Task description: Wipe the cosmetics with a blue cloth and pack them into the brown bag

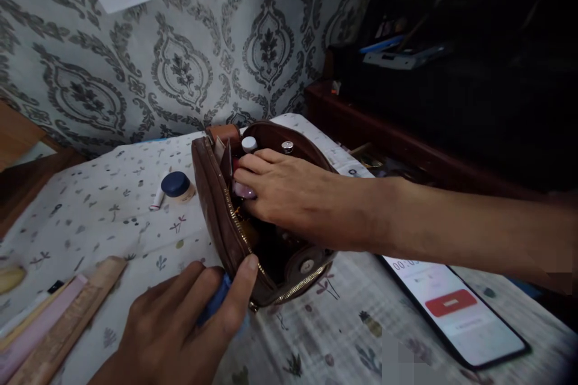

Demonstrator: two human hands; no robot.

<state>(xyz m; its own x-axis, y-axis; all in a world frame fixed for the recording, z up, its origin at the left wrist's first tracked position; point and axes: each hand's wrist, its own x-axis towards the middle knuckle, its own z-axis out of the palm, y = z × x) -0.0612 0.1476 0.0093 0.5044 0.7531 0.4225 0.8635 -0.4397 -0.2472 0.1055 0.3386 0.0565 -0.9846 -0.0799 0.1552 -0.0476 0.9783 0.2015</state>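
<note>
A brown zippered bag (210,198) stands unzipped on the cloth-covered table. My right hand (289,186) reaches into it, fingers curled over a shiny purple item (244,190) whose kind I cannot make out. A white cap (249,144) and a silver-topped item (287,147) show inside behind that hand. My left hand (180,313) grips the bag's near-left edge, its thumb on the zipper rim. Something blue (215,299) shows between its thumb and fingers; whether it is held is unclear. The bag's bottom is dark and partly hidden.
Left of the bag are a small jar with a navy lid (175,184) and a small white tube (158,198). Several long tubes (67,319) lie at the lower left. A lit phone (456,307) rests at the right. Patterned curtain (180,66) hangs behind.
</note>
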